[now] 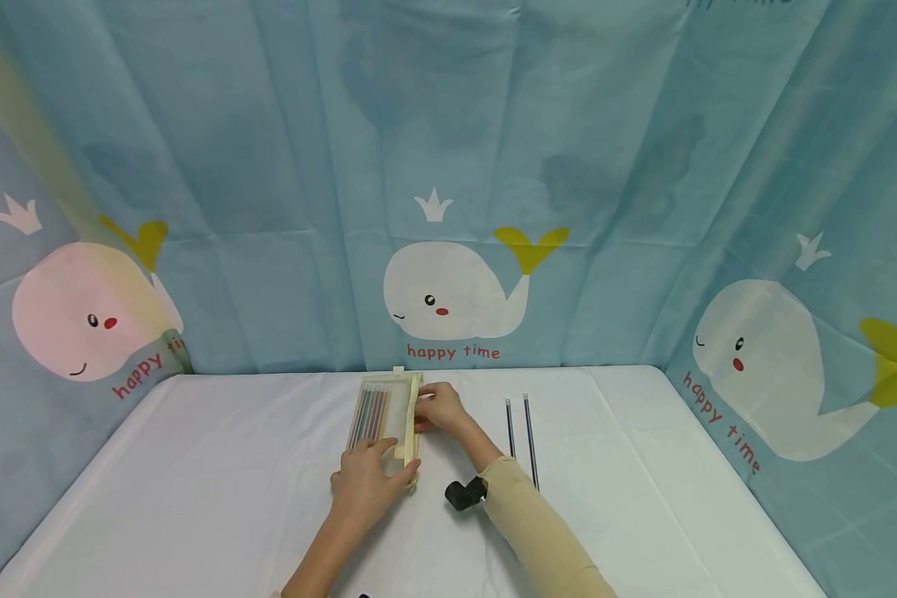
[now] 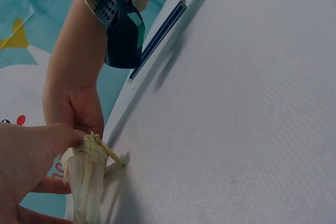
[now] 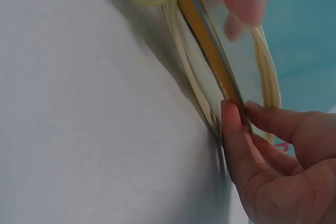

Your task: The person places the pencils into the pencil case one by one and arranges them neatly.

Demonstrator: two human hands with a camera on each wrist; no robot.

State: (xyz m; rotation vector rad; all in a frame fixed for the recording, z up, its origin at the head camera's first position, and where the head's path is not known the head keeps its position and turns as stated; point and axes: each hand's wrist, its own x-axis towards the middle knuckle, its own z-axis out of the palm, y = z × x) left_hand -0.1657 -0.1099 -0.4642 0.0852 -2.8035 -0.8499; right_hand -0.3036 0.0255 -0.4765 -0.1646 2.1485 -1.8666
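A cream-edged, see-through zip pouch (image 1: 394, 415) lies at the far middle of the table, with several coloured pencils (image 1: 369, 414) inside along its left side. My left hand (image 1: 366, 482) holds the pouch's near end, thumb at the zipper edge; in the left wrist view the thumb presses by the zipper end of the pouch (image 2: 86, 182). At the pouch's right edge, my right hand (image 1: 441, 409) pinches an orange pencil (image 3: 207, 40) between thumb and fingers. In the right wrist view that pencil lies within the parted zipper edges.
Two dark pencils (image 1: 531, 440) lie side by side on the white tabletop (image 1: 628, 498), right of my right forearm. A black wrist camera (image 1: 466, 495) sticks out from the right sleeve. Behind the table hangs a blue whale-print curtain (image 1: 269, 307).
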